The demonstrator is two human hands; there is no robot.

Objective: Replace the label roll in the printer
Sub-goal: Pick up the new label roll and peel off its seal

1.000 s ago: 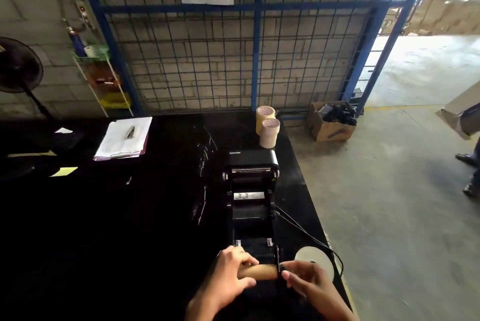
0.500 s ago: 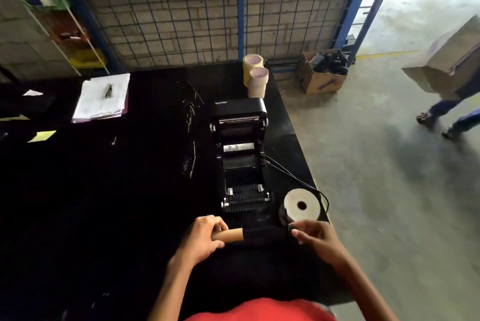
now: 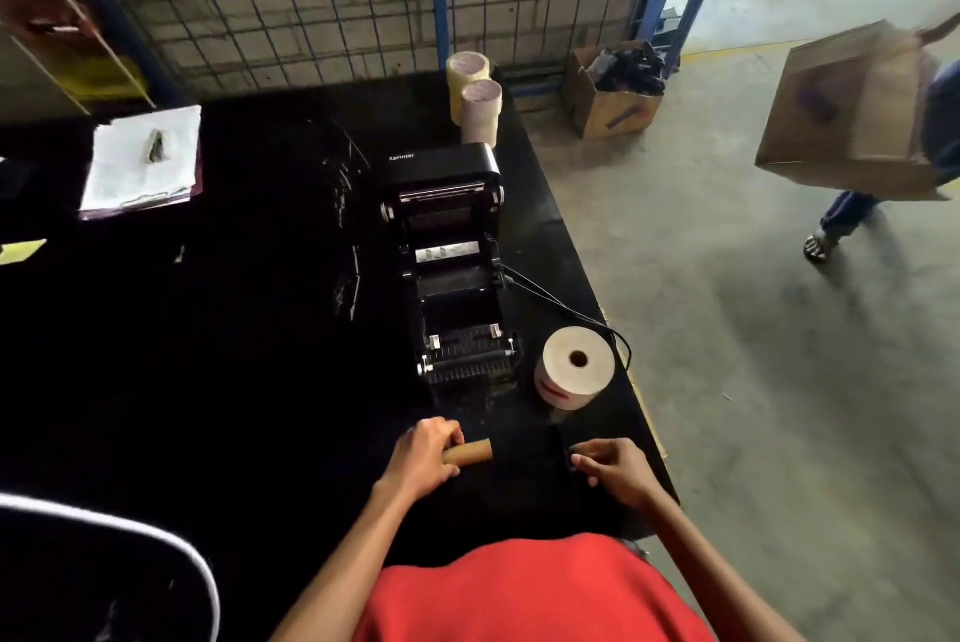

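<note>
While left hand (image 3: pixel 426 457) clamps the spent core (image 3: pixel 470 452) and right hand (image 3: pixel 613 467) pinches something dark, the roll (image 3: pixel 574 373), judged dense and rigid, wants gripping round its rim.

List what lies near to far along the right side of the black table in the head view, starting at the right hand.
right hand → new label roll → open printer → two tape rolls at the far edge.
</note>
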